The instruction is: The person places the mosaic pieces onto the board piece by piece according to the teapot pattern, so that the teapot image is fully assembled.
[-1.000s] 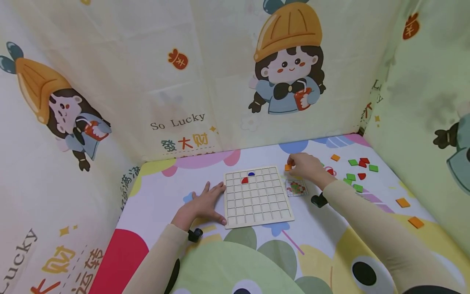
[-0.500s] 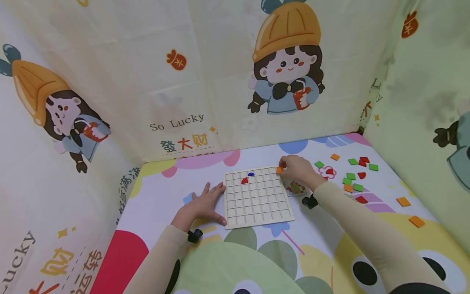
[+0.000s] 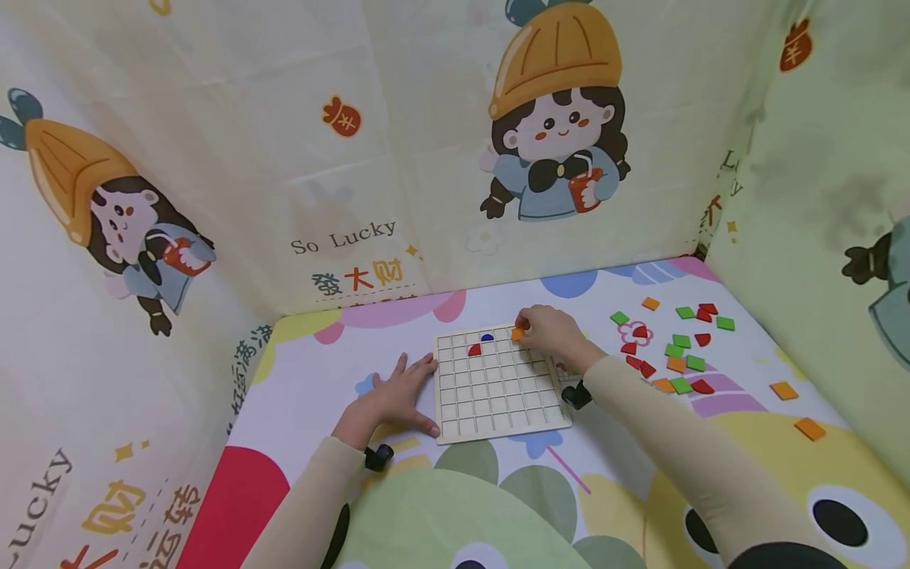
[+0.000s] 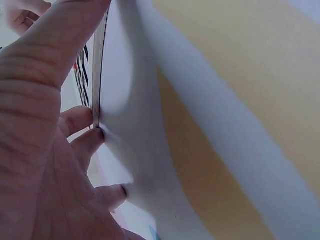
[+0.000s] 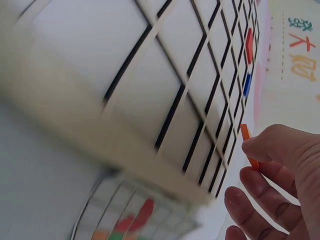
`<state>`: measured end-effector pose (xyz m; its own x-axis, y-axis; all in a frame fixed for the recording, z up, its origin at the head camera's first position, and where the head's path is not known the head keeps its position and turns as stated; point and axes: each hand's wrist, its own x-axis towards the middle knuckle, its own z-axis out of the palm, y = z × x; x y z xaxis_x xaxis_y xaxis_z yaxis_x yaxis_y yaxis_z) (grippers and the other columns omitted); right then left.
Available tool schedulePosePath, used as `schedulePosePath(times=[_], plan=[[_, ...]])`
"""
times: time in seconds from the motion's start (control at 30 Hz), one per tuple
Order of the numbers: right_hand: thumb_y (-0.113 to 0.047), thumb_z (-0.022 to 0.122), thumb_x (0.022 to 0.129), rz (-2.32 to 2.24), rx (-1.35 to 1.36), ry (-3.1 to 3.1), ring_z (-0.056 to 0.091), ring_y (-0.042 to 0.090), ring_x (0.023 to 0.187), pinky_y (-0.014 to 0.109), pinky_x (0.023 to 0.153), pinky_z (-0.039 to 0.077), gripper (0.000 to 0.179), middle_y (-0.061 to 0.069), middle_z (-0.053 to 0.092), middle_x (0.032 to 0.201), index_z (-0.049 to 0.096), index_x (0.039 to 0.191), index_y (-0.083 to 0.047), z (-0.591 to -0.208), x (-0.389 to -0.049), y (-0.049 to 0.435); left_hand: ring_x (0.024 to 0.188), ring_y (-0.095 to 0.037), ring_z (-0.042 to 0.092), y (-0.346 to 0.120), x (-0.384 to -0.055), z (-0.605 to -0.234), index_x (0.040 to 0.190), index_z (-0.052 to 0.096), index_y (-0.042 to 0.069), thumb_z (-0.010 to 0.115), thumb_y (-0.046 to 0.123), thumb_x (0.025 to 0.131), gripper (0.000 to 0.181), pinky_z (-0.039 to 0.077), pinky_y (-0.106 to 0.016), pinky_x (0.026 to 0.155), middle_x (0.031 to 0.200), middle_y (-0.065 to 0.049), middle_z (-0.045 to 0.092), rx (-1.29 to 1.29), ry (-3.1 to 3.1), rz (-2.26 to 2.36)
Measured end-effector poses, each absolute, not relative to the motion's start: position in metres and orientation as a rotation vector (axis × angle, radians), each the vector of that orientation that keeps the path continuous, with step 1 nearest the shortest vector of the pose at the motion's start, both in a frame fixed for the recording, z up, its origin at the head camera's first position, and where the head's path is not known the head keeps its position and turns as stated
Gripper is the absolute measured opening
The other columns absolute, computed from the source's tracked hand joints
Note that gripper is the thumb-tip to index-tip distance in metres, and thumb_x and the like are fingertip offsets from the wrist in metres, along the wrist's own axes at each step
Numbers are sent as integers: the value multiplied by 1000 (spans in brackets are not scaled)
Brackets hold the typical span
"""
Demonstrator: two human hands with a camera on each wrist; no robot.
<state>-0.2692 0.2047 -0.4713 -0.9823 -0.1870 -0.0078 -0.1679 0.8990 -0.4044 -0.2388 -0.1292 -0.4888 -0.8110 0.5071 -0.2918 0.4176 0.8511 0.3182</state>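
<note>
A pale wooden grid board [image 3: 498, 387] lies on the table with a red quarter-round piece [image 3: 475, 349] and a blue half-round piece [image 3: 486, 337] in its upper cells. My right hand [image 3: 550, 332] pinches an orange square tile [image 3: 518, 334] between thumb and finger, over the upper right of the board; the tile [image 5: 249, 145] shows edge-on in the right wrist view. My left hand [image 3: 394, 399] rests at the board's left edge, fingers spread, with thumb and fingertips against the rim. The left wrist view shows that hand's fingers [image 4: 87, 145] along the board's side.
A pattern card [image 5: 135, 210] lies by the board's right edge, mostly behind my right hand in the head view. Loose green tiles [image 3: 695, 363], red pieces [image 3: 702, 339] and orange tiles [image 3: 784, 390] are scattered at the right. A printed cloth wall [image 3: 426, 197] stands behind the table.
My right hand has carried the orange tile leftward, from beside the board to over its upper right cells, and now covers much of the card. My left hand has stayed in place.
</note>
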Motion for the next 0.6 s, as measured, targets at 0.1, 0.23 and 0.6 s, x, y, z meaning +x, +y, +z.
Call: schedulePosePath(times=[0.1, 0.23, 0.6], plan=[[-22, 77, 90, -645, -314, 3012, 65, 23, 94, 44, 87, 55, 26, 6, 72, 108, 73, 113, -10, -473, -270, 197, 159, -46, -4, -129, -239, -489, 164, 28, 25, 92, 66, 61, 128, 7, -91, 104, 175, 1, 13, 689, 2665, 329], [-23, 77, 90, -638, -343, 2999, 64, 23, 93, 43, 85, 55, 25, 5, 72, 106, 72, 112, -12, -473, -271, 188, 159, -46, -2, -129, -238, -489, 164, 28, 25, 91, 67, 60, 129, 8, -92, 103, 175, 1, 14, 690, 2671, 333], [-17, 74, 92, -658, -350, 2950, 60, 21, 83, 38, 78, 53, 24, 4, 70, 95, 72, 115, -12, -474, -272, 167, 160, -45, -3, -129, -238, -488, 164, 28, 27, 91, 67, 61, 128, 7, -91, 105, 175, 3, 13, 674, 2668, 329]])
